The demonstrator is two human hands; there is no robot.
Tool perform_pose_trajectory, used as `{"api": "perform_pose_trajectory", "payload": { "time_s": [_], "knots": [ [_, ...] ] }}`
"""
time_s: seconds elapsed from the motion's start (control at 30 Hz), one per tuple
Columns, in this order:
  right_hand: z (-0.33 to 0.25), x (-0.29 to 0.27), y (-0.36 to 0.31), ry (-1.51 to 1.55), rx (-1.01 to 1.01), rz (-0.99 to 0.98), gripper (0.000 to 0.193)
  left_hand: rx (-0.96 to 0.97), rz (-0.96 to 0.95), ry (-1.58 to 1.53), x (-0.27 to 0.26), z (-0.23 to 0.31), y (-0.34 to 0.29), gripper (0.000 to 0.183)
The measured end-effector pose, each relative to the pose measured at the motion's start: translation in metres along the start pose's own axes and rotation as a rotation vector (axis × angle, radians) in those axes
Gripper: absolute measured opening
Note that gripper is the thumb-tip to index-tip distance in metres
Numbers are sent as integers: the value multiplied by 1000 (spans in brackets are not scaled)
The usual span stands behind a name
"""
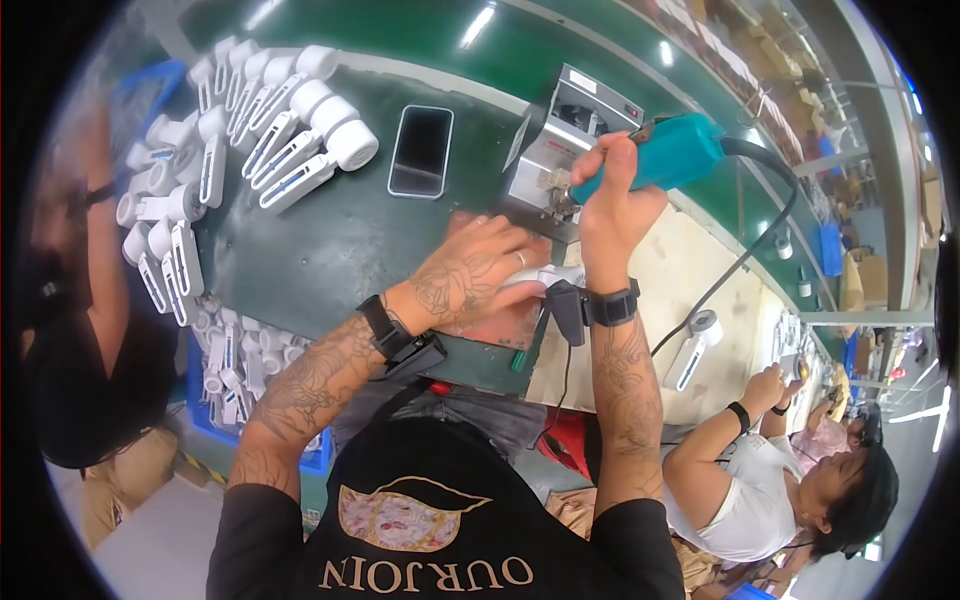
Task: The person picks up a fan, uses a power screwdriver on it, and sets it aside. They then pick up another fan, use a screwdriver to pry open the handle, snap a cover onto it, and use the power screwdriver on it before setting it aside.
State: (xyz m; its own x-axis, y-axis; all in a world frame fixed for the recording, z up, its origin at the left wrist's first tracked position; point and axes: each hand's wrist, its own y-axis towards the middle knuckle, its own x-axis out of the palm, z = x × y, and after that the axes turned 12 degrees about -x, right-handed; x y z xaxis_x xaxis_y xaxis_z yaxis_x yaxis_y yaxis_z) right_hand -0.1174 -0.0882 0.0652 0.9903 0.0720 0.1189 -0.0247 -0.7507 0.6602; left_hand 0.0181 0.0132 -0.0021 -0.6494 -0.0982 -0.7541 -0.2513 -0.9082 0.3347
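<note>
My right hand point(612, 195) grips a teal electric screwdriver point(672, 152), held tip-down over a white plastic part point(545, 279). A black cable point(762, 222) runs off the tool's back end. My left hand point(480, 270) lies flat over that white part and presses it onto a reddish pad point(500, 325) at the bench's front edge. The spot where the screwdriver tip meets the part is hidden behind my hands. Both wrists carry black bands.
A grey metal box machine point(565, 135) stands just behind my hands, with a smartphone point(421, 151) to its left. Several white handheld-fan parts point(290, 120) lie at the far left, more in a blue bin point(235, 375). A person point(770, 480) works at the right; another person point(80, 330) stands at the left.
</note>
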Motion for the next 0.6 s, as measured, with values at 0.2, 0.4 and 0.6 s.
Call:
{"api": "perform_pose_trajectory", "payload": {
  "time_s": [0.2, 0.4, 0.6],
  "knots": [
    [-1, -5, -7, 19, 49, -35, 33, -11, 11, -20, 6, -1, 1, 45],
    [-45, -22, -34, -7, 149, 4, 41, -36, 49, -42, 6, -1, 2, 40],
    [-40, -29, -44, -7, 168, 0, 46, -53, 22, -46, 4, -1, 0, 42]
  ]
}}
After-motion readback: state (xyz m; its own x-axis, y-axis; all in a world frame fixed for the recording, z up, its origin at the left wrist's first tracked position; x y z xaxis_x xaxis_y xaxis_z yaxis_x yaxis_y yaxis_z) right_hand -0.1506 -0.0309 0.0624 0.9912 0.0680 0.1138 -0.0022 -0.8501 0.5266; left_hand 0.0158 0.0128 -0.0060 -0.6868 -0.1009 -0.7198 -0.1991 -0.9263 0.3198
